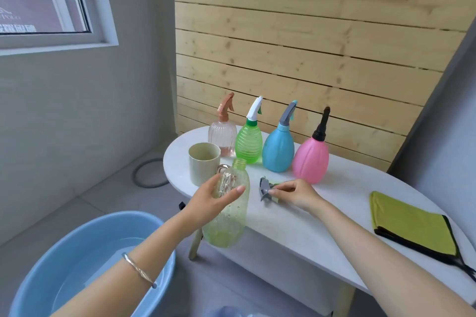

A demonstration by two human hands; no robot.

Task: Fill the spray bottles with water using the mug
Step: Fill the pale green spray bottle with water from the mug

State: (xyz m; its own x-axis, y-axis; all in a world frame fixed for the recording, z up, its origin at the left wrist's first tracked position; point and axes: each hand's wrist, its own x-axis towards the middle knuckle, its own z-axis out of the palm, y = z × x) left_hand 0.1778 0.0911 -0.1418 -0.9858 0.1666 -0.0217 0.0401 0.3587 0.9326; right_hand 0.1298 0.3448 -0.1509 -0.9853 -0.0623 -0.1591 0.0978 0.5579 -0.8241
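Fingers (233,192) of left hand (210,204) curled round one open bottle (228,224), right hand (296,194) pinching one spray head (264,186), four capped bottles (278,149) in row, one mug (203,165), one basin (46,260), one cloth (412,224).

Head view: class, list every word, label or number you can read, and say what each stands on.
"POLO": faint, on the red wall outside the window.
White characters beneath it: cut off, too blurred to read.
Spray bottles, mug, cloth: no print visible.
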